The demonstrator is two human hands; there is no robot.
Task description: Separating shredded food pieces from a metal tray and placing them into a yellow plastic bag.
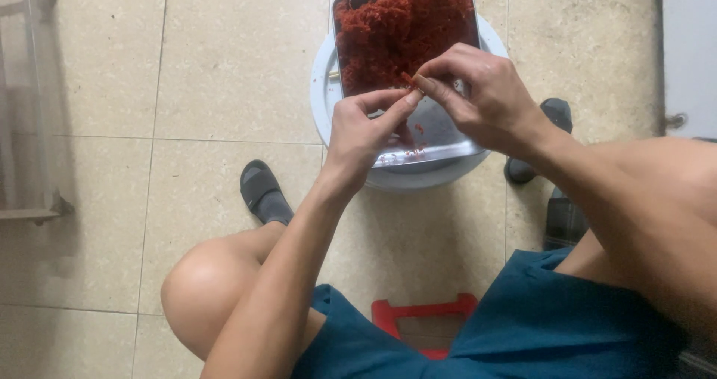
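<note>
Pinching red shred (pixel 408 79) | left hand (pixel 366 129), right hand (pixel 478 91) | metal tray (pixel 441 136) top cut off

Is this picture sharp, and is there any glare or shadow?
Head view: soft, even daylight; the metal tray reflects pale glare at its bare near end; both hands, left and right, look fairly sharp; faint shadows lie on the tiled floor.

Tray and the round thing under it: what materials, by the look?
Tray: looks like bare metal, likely stainless steel; its empty part is shiny and mirrors light. Round stand: probably plastic, pale blue-white, matte and smooth-edged, though painted metal can't be ruled out.
</note>
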